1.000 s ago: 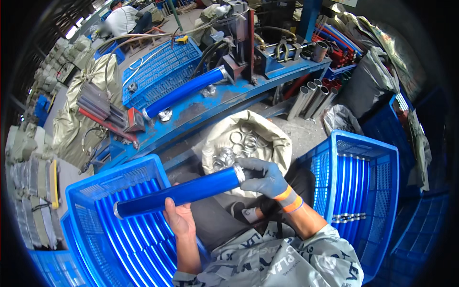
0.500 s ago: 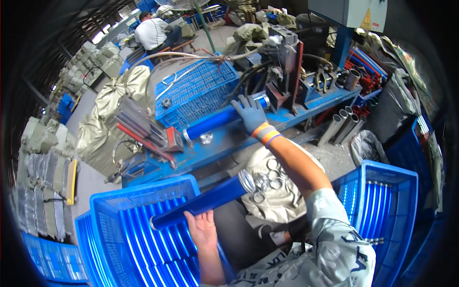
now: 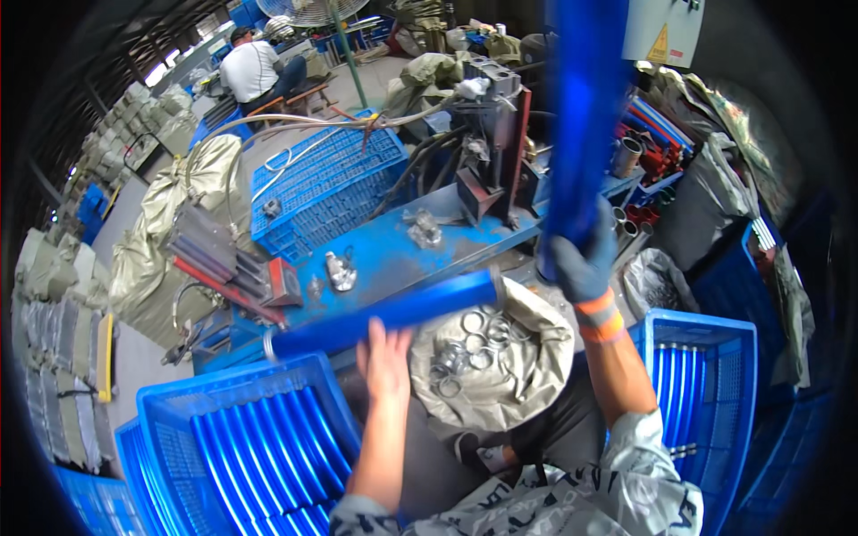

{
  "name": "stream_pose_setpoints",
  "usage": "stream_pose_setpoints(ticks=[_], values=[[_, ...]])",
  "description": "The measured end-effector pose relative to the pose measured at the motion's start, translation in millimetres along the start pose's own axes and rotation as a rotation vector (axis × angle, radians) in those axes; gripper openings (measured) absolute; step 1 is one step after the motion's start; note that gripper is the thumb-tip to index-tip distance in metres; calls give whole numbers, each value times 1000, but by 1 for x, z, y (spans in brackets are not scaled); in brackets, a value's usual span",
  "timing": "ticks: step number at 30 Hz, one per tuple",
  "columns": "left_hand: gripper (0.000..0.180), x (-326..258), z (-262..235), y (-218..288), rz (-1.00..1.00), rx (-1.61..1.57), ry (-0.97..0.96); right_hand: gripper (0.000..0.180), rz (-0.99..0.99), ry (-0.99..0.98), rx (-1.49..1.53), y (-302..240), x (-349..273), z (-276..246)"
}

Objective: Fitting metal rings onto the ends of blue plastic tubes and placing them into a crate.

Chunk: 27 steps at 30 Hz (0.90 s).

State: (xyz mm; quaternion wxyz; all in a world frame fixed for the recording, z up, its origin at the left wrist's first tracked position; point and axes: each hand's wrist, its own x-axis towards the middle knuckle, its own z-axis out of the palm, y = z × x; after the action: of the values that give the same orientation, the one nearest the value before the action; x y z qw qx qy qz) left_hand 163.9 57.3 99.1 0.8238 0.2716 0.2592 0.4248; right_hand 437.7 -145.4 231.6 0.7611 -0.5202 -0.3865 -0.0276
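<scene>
Glossy blue metal tube (image 3: 420,305): just beyond uncurled fingers of left hand (image 3: 386,364), this side of blue metal table (image 3: 384,255); long axis roughly left-right; left hand nearer; fingers of gloved right hand (image 3: 585,266) clamped on second blue metal tube (image 3: 585,116), upright.

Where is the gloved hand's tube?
Head view, right of centre: the blue tube runs from the right hand to the top edge, left of a grey box.

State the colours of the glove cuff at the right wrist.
The glove cuff is banded orange and grey, seen best in the head view.
</scene>
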Motion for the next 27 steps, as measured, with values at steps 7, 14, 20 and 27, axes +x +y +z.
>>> stream_pose_setpoints(ticks=[7,14,20,27], values=[[82,244,22,-32,7,-16,210,101,396,235,-49,-89,-183,-104],[95,257,7,-44,-174,233,119,82,493,378,-160,-98,-253,-156],[65,141,-16,-37,-84,429,-24,76,598,457,14,-78,-279,-147],[29,33,-175,-77,301,805,-313,87,646,365,-335,-172,-307,-233]])
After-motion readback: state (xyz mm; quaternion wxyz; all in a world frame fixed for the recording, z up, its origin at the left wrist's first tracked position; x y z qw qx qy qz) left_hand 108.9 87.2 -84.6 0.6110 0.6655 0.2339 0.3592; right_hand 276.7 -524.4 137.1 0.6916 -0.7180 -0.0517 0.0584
